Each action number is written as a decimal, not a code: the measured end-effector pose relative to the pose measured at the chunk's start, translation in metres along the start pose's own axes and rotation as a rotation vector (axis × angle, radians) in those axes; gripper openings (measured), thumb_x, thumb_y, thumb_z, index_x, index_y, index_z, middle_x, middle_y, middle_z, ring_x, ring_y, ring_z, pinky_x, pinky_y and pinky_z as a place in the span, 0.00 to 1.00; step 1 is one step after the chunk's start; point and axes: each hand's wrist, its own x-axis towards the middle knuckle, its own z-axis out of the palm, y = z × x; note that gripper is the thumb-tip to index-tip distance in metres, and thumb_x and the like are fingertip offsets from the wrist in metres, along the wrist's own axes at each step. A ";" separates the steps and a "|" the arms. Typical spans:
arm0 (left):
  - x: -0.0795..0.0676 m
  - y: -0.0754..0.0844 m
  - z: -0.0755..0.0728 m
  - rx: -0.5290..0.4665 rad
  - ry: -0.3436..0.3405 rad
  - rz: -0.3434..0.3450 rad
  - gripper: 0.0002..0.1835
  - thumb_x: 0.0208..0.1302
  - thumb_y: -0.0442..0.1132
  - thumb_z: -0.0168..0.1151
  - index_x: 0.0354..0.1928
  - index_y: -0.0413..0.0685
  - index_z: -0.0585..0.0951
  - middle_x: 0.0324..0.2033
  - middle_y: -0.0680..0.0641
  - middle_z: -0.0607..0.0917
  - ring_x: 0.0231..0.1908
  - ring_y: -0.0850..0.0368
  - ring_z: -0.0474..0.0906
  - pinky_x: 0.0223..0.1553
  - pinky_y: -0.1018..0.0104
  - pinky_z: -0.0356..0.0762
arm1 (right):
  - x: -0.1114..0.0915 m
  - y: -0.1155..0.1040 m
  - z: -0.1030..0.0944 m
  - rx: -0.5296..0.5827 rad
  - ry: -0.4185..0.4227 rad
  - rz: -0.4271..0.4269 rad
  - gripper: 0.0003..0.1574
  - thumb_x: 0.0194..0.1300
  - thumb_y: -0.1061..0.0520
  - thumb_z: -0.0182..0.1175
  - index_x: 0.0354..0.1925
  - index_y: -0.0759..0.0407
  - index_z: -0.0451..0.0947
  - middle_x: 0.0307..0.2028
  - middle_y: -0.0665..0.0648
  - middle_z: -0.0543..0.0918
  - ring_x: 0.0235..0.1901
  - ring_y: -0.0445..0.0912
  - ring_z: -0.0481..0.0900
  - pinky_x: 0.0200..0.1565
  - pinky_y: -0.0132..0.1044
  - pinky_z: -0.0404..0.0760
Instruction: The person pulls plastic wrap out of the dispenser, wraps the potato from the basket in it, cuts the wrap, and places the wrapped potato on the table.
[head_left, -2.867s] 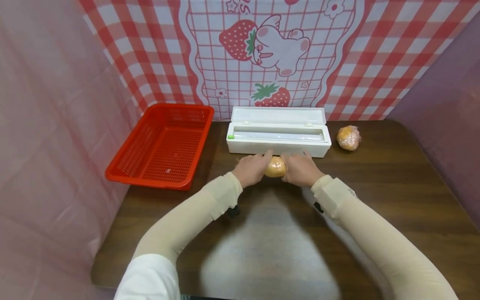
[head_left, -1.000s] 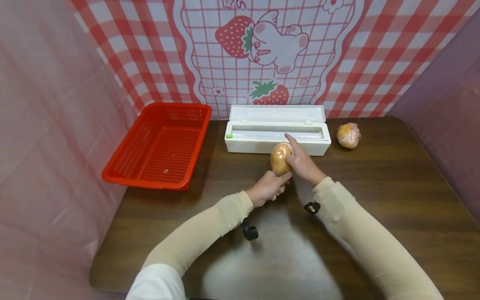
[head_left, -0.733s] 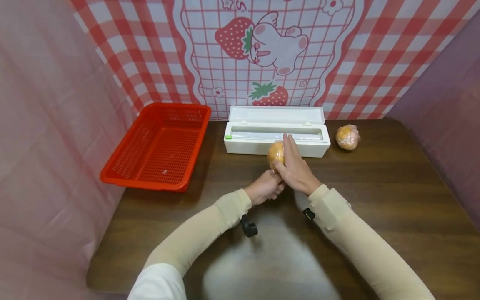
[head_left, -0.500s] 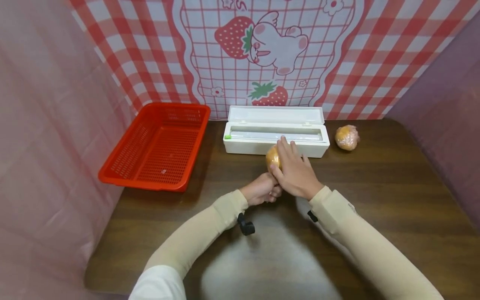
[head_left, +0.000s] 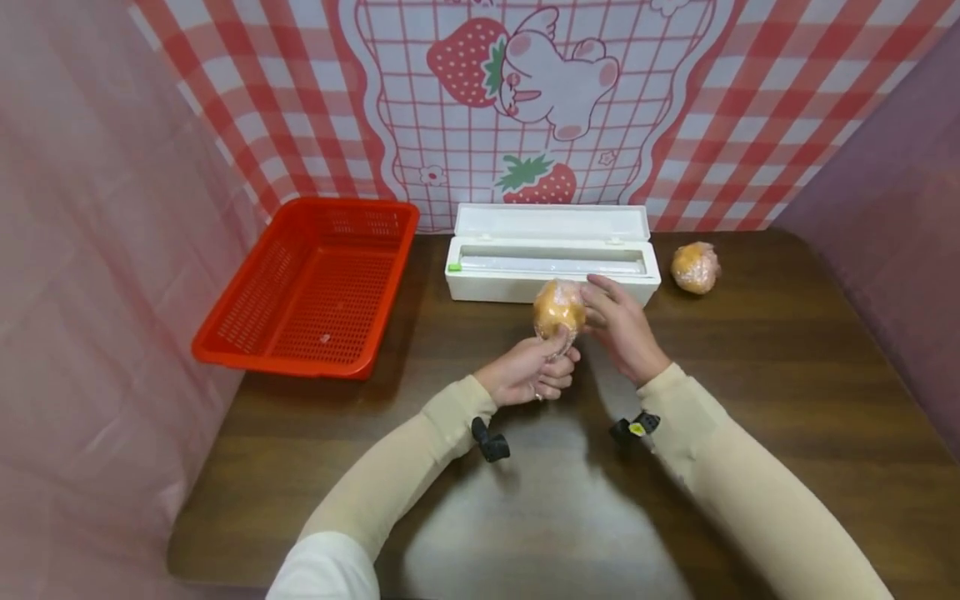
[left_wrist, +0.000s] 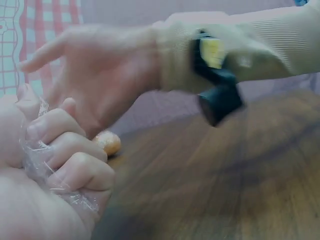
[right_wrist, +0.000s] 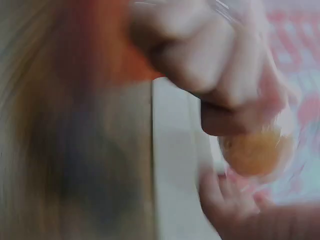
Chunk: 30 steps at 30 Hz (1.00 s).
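Observation:
A round yellow-orange thing (head_left: 558,305) wrapped in cling film is held up in front of the white box in the head view; its exact kind is unclear. My left hand (head_left: 528,373) grips the film's gathered end from below, its thumb against the round thing. Crumpled cling film (left_wrist: 37,160) shows between the curled left fingers in the left wrist view. My right hand (head_left: 626,329) is at the round thing's right side, fingers loosely extended; whether the fingertips touch it is unclear. The right wrist view is blurred, with the round thing (right_wrist: 257,152) under the left hand's fingers.
Behind the hands stands a long white cling film dispenser (head_left: 551,287), lid raised, a roll inside. A red plastic basket (head_left: 371,367) is on the left of the wooden table (head_left: 787,400). Another wrapped round thing (head_left: 695,268) sits right of the dispenser.
The wrapped thing was between both hands, then turned upright with the left hand below it. The right hand, lately laid flat along its side, has moved right, exposing it more.

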 end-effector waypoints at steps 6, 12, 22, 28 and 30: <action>-0.002 -0.005 0.011 0.023 -0.001 -0.033 0.28 0.79 0.60 0.35 0.41 0.43 0.72 0.15 0.56 0.65 0.15 0.68 0.60 0.16 0.77 0.57 | 0.013 0.014 -0.007 0.339 -0.219 0.255 0.19 0.82 0.50 0.44 0.58 0.63 0.66 0.43 0.57 0.81 0.40 0.46 0.83 0.43 0.36 0.84; -0.009 0.010 0.028 0.040 0.096 -0.099 0.32 0.81 0.50 0.42 0.61 0.20 0.68 0.43 0.33 0.86 0.44 0.45 0.86 0.40 0.68 0.83 | 0.016 0.022 -0.009 0.311 -0.121 0.239 0.16 0.81 0.53 0.47 0.58 0.63 0.66 0.41 0.55 0.80 0.39 0.43 0.82 0.40 0.33 0.84; -0.013 0.028 0.030 0.113 0.123 -0.106 0.31 0.81 0.47 0.37 0.64 0.21 0.70 0.57 0.26 0.78 0.58 0.38 0.79 0.52 0.57 0.81 | 0.011 0.032 -0.006 0.374 -0.076 0.287 0.13 0.81 0.55 0.43 0.48 0.57 0.73 0.38 0.53 0.81 0.37 0.43 0.80 0.40 0.33 0.81; -0.010 0.030 0.026 0.111 0.177 -0.018 0.34 0.79 0.49 0.35 0.63 0.21 0.71 0.58 0.24 0.76 0.58 0.36 0.78 0.53 0.55 0.80 | 0.003 0.036 0.001 0.390 -0.098 0.262 0.16 0.81 0.58 0.41 0.42 0.55 0.76 0.30 0.50 0.82 0.28 0.40 0.80 0.30 0.31 0.80; -0.009 0.032 0.024 0.118 0.207 0.023 0.32 0.76 0.46 0.37 0.62 0.20 0.72 0.56 0.22 0.77 0.53 0.37 0.82 0.53 0.54 0.81 | 0.001 0.037 0.003 0.437 -0.118 0.257 0.16 0.81 0.58 0.40 0.42 0.55 0.76 0.29 0.50 0.81 0.25 0.39 0.79 0.27 0.31 0.79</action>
